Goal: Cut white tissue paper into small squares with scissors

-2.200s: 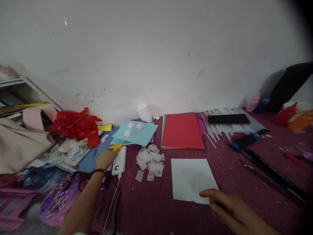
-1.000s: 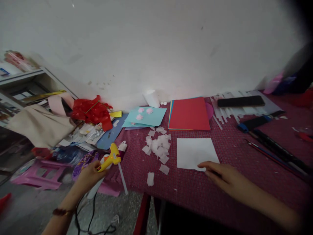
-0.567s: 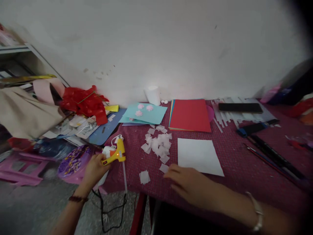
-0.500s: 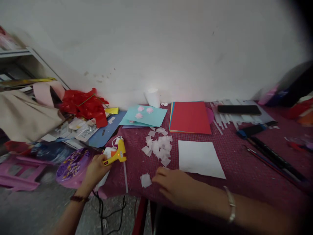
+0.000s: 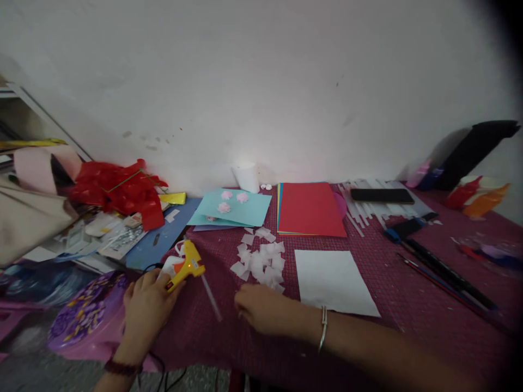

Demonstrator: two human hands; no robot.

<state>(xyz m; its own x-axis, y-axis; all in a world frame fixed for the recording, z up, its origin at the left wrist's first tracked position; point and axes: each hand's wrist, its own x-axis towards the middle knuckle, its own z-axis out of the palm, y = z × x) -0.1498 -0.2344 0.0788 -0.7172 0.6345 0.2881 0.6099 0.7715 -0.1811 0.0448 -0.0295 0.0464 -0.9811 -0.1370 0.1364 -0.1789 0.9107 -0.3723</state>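
Right hand is now brought flat beside the tissue squares, fingers loose | glue gun is clamped in left hand, left of squares, nozzle aimed away toward upper left.

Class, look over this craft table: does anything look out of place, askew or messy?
Yes. Small white paper squares lie in a loose, scattered heap on the red cloth, beside the neat white sheet. The left hand holds a yellow glue gun at the table's left edge, its glue stick jutting out. The right hand rests near the squares.
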